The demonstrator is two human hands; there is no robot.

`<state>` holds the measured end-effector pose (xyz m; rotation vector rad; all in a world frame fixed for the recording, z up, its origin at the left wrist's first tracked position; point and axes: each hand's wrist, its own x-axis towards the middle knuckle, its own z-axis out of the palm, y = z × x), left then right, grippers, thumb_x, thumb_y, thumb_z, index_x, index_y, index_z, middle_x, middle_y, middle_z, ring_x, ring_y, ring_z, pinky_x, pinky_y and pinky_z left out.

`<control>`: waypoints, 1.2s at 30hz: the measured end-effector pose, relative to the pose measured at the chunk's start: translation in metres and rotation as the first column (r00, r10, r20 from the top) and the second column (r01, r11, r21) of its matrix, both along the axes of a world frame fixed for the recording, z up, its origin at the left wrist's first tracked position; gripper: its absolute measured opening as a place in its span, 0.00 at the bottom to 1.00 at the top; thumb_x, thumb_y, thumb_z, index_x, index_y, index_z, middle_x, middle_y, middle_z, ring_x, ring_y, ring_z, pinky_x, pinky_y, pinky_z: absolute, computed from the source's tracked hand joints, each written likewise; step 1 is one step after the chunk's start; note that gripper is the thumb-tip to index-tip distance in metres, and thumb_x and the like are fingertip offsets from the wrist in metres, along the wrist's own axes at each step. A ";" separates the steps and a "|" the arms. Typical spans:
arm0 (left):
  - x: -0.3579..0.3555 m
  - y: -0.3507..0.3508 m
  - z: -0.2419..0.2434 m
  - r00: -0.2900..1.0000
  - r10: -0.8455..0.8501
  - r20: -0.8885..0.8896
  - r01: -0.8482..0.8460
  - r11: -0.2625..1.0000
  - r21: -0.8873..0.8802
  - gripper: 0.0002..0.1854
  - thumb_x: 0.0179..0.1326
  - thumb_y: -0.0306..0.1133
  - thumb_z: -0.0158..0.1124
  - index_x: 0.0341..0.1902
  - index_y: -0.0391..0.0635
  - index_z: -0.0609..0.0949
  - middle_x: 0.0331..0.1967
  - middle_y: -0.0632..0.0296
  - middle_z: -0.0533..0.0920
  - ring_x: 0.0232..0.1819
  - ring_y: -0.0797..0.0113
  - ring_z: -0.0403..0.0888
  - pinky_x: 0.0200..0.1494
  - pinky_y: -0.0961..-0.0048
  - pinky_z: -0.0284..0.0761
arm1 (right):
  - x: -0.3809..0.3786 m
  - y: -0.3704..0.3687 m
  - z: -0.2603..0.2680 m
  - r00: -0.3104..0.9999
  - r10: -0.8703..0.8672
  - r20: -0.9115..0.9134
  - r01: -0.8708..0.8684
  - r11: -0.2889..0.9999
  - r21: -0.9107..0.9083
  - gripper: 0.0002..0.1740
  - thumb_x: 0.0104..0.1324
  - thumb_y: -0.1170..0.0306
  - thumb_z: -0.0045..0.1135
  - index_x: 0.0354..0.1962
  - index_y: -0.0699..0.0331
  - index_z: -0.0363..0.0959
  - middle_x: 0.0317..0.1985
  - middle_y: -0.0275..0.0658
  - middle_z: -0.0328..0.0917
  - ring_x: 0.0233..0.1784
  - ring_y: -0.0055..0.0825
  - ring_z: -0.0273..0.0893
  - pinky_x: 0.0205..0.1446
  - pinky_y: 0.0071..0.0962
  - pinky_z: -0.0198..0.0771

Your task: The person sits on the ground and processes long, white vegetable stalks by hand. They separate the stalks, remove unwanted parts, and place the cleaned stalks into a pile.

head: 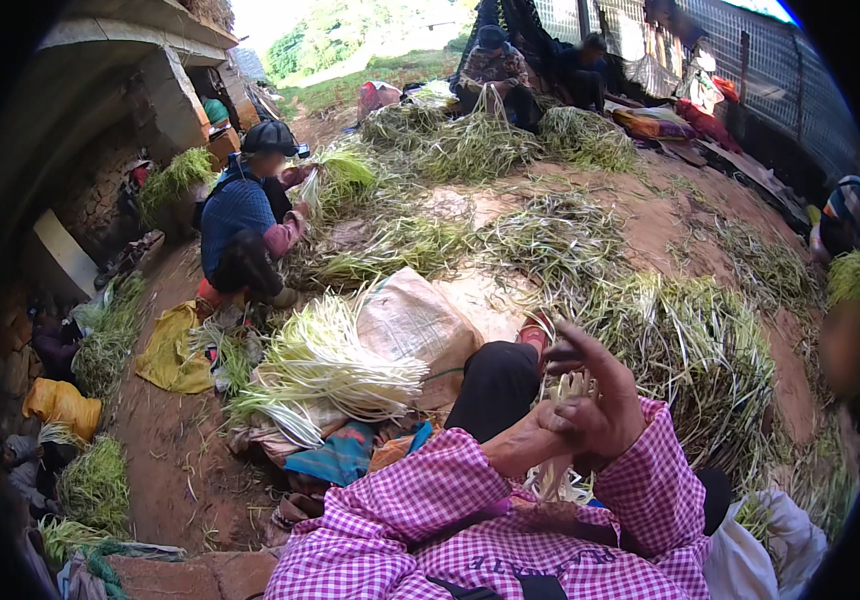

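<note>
Both my hands meet in front of my chest around a small bunch of pale stalks (551, 477). My left hand (542, 431) comes from the left sleeve, its fingers closed on the bunch. My right hand (610, 405) presses against it, thumb on the stalks and some fingers spread outward; whether it grips them is unclear. Stalk ends poke up between the hands, and more hang below. To the left, a big sheaf of white-and-green stalks (347, 360) lies against a woven plastic sack (418, 322). A large heap of stalks (685, 352) stands at the right, past my right hand.
A person in a blue vest (238, 217) crouches at left, holding green stalks. Two people sit behind heaps (482, 146) farther back. A yellow sack (178, 352) lies on the dirt at left, a white sack (767, 547) at lower right. Scattered stalks (557, 232) cover the ground ahead.
</note>
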<state>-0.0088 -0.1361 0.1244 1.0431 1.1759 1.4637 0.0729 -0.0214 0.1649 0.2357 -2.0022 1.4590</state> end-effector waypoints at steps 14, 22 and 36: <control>-0.130 0.016 0.089 0.701 0.509 0.500 -0.676 0.697 0.239 0.11 0.66 0.37 0.54 0.35 0.41 0.72 0.14 0.69 0.66 0.17 0.74 0.67 0.23 0.71 0.69 | 0.001 0.055 -0.166 0.511 0.366 0.778 0.075 0.882 -0.465 0.28 0.47 0.85 0.64 0.49 0.64 0.74 0.40 0.34 0.79 0.45 0.25 0.75 0.54 0.27 0.68; -0.219 -0.062 0.080 0.770 0.448 0.454 -0.615 0.710 0.342 0.12 0.70 0.36 0.47 0.43 0.39 0.72 0.17 0.69 0.63 0.22 0.77 0.61 0.29 0.76 0.62 | 0.054 0.109 -0.282 0.147 -0.112 0.983 0.615 0.789 -0.002 0.17 0.59 0.74 0.60 0.48 0.64 0.75 0.40 0.41 0.79 0.40 0.29 0.75 0.52 0.32 0.70; -0.273 -0.122 0.073 0.733 0.528 0.429 -0.670 0.668 0.323 0.14 0.69 0.34 0.50 0.47 0.34 0.71 0.19 0.67 0.64 0.24 0.76 0.63 0.31 0.77 0.65 | 0.081 0.150 -0.326 0.092 -0.389 0.917 0.827 0.542 0.148 0.16 0.61 0.69 0.55 0.45 0.69 0.75 0.46 0.47 0.77 0.46 0.36 0.76 0.51 0.34 0.68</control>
